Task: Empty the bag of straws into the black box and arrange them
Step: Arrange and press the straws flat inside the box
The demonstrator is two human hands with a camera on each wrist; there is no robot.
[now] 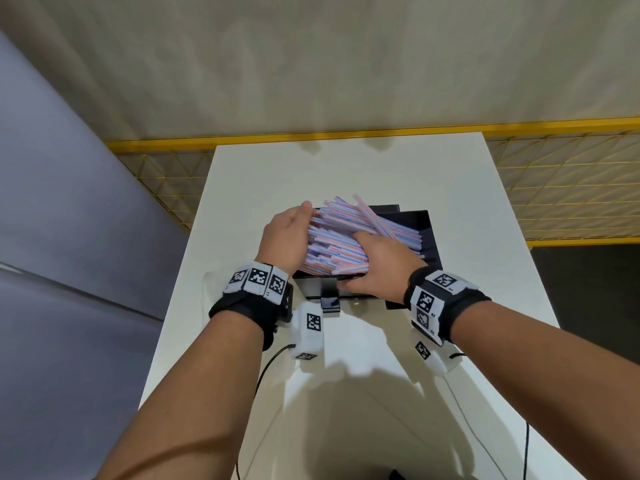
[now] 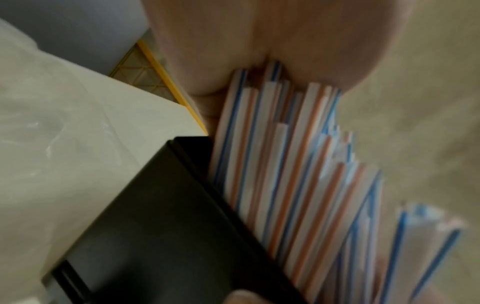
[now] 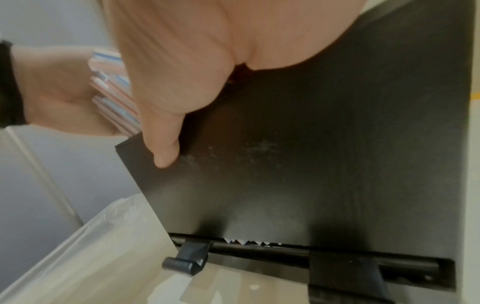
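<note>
The right hand [image 3: 207, 51] is filling the top at 12 o'clock, and its thumb [image 3: 165, 148] is pressing on the front wall of the black box [image 3: 324, 164]. At 9 o'clock the left hand [image 3: 52, 92] is pushing against the striped straws [image 3: 114, 98]. A clear bag [image 3: 111, 230] is lying at 7 o'clock. Straw tips are peeking through a slot [image 3: 259, 244] at 6 o'clock.

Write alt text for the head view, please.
A pile of striped straws sits in a black box on a white table. The left hand presses the pile's left side; the right hand lies across its top.
</note>
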